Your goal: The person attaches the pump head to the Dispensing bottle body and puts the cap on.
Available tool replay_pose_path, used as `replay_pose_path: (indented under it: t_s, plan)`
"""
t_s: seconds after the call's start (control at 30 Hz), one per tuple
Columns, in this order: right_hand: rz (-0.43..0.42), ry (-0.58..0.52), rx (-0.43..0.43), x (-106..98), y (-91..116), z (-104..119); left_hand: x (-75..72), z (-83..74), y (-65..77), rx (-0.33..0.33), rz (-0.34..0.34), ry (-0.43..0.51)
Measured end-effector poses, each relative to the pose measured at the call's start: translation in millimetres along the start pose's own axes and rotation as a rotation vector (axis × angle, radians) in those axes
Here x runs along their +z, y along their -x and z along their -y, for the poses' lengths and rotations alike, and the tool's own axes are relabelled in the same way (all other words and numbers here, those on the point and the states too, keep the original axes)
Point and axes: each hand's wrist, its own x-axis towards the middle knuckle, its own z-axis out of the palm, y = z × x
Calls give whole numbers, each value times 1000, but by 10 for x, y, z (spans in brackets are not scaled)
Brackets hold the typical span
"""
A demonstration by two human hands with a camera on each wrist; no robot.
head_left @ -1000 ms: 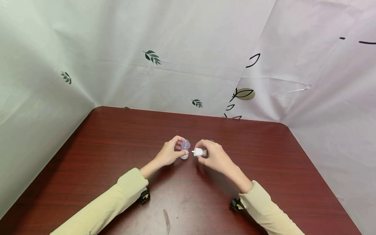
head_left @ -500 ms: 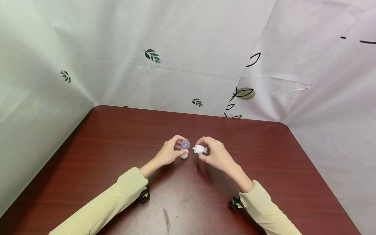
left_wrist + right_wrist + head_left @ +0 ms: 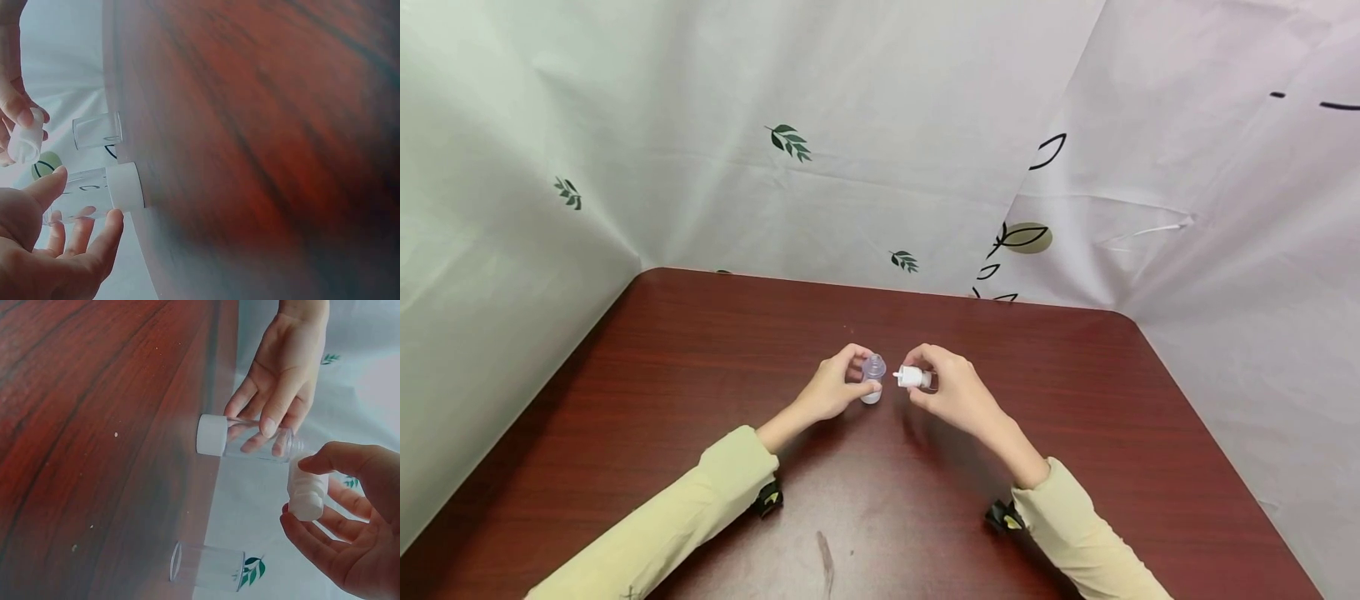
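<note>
A small clear bottle (image 3: 872, 379) with a white base (image 3: 126, 187) stands upright on the table, its threaded neck uncovered. My left hand (image 3: 831, 389) holds it from the left, thumb on the near side and fingers behind. Just right of the bottle, my right hand (image 3: 953, 392) pinches a white pump top (image 3: 910, 377) between thumb and fingers. The pump top lies on its side in the air, its narrow end pointing left at the bottle's neck. In the right wrist view the pump top (image 3: 306, 487) overlaps the bottle's mouth.
A clear cylindrical cap (image 3: 209, 569) stands on the table to the right of the bottle, mostly behind my right hand in the head view. The dark red table (image 3: 737, 333) ends at a pale leaf-patterned cloth (image 3: 850, 183) at the back and sides.
My right hand has shifted slightly away from me and to the right with the pump top, which sits farther back than before. The left hand and the bottle stay in place.
</note>
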Motion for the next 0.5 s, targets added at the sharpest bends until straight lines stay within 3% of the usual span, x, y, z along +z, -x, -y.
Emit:
replay_pose_path:
  t_s: [0.5]
  plan:
    - [-23, -5, -49, 8, -53, 25, -8, -8, -12, 9, 6, -18]
